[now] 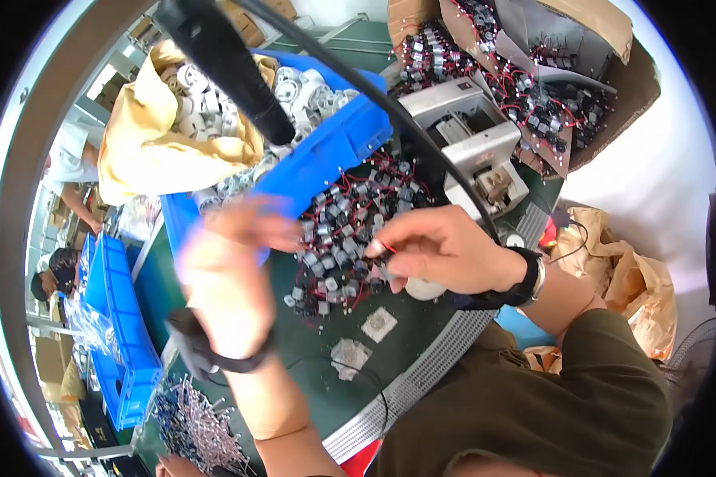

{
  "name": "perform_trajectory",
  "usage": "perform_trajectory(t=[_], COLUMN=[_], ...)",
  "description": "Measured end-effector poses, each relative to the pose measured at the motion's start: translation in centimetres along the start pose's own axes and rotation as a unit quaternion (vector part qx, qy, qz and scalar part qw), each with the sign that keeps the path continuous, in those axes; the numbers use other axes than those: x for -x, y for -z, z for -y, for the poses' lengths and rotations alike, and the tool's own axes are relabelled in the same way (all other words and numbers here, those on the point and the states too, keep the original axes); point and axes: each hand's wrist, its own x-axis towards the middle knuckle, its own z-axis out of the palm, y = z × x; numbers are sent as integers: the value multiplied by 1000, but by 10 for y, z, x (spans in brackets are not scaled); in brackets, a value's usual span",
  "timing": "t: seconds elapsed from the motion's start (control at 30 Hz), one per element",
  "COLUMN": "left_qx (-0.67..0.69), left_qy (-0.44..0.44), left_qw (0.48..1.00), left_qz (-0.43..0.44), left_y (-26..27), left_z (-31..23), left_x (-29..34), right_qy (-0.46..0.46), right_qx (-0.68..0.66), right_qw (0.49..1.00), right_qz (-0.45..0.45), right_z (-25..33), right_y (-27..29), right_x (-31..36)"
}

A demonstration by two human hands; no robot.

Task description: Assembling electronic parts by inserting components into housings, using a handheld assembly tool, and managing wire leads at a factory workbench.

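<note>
My right hand (452,253) is closed in a pinch over the right part of a pile of small grey motors (346,246) with red and black wires. A bit of red wire shows at its fingertips; the part it belongs to is mostly hidden by the fingers. My left hand (235,254) is smeared by motion beside the front wall of a blue bin (334,147), left of the pile. Whether it holds anything cannot be made out. The bin contains white and translucent plastic housings (302,91) and a yellow bag (139,143) of similar white parts.
Behind the motors stands a grey metal fixture (469,131), with a cardboard box (632,99) of wired motors beyond. A dark tube (239,79) and black cable hang over the bench. Wire bundles (199,425) lie lower left, near another person's hand (179,467).
</note>
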Motion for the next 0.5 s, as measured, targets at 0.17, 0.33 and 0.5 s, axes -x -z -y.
perform_trajectory(t=[0.17,0.33,0.5], left_qx=[-228,-369,-574], left_qy=[-8,90,-357], left_qw=[974,878,730], left_qz=[-16,291,104], left_y=[81,2,53], left_z=[108,168,211], left_x=[-168,-239,-220], right_qy=[-19,24,-82], right_qx=[-21,142,60], right_qw=[998,989,995], right_qz=[60,9,-4], right_z=[-7,-4,-11], right_y=[6,21,13], right_x=[-5,7,12])
